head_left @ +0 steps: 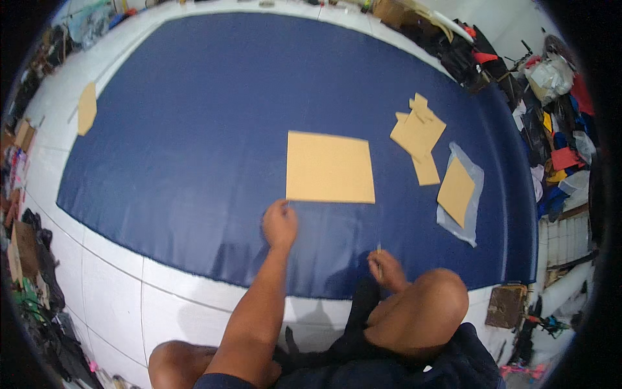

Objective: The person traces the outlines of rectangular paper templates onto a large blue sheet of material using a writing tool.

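Note:
A large rectangular sheet of yellow cardboard lies flat on a wide spread of dark blue material. At its near left corner is my left hand, fingers curled and closed on the corner. Lower and to the right, close to my raised knee, my right hand is closed around a thin pen-like stick, its tip pointing away from me. That hand is apart from the sheet. Whether the stick is a pen or another slim tool is too small to make out.
Several smaller yellow cardboard pieces overlap at the right. Beside them another yellow piece rests on clear plastic. One more yellow piece lies at the far left edge. White floor tiles and heaped clutter border the blue material.

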